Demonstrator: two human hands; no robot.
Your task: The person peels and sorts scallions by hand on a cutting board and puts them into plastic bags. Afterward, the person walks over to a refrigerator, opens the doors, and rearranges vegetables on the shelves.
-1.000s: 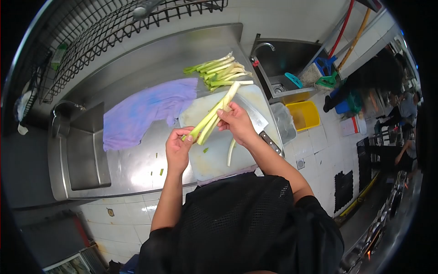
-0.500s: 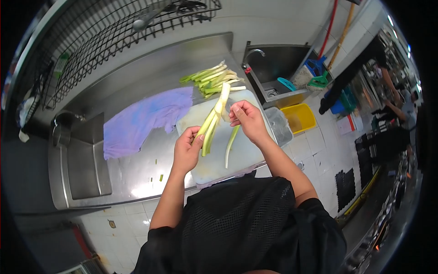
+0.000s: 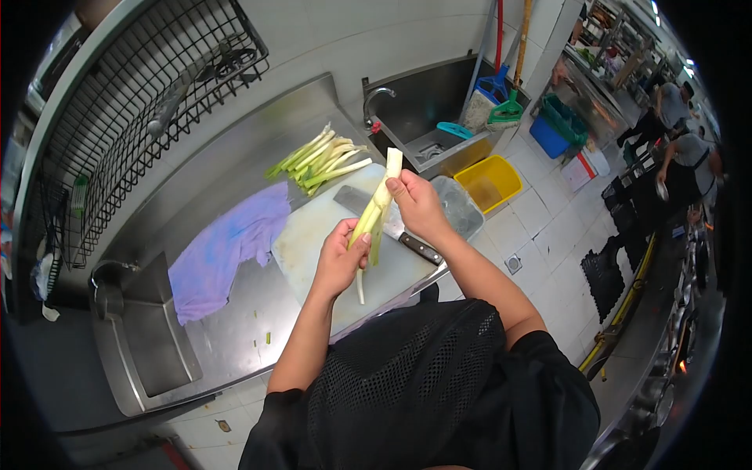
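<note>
A leek (image 3: 379, 202) is held up slantwise above the white cutting board (image 3: 305, 247), white end at the top. My left hand (image 3: 341, 260) is closed round its lower green part. My right hand (image 3: 421, 210) grips the upper white part, thumb lying along the stalk. Beneath the leek a knife with a dark riveted handle (image 3: 421, 247) lies on the board, its blade partly covered. The pale end of a thin stalk (image 3: 361, 288) shows below my left hand. Beyond the board lies a pile of leek stalks (image 3: 321, 160).
A purple cloth (image 3: 231, 251) lies on the steel counter, left of the board. Sinks (image 3: 153, 329) stand at the left and far side. A clear tub (image 3: 458, 205) and a yellow bin (image 3: 489, 182) are at the right. Further off, people (image 3: 689, 160) stand near the stoves.
The view has turned, shifting the counter left. My right hand, earlier pinching beside the leek, is now on its upper part. The knife has come into view. A person at the right has moved away.
</note>
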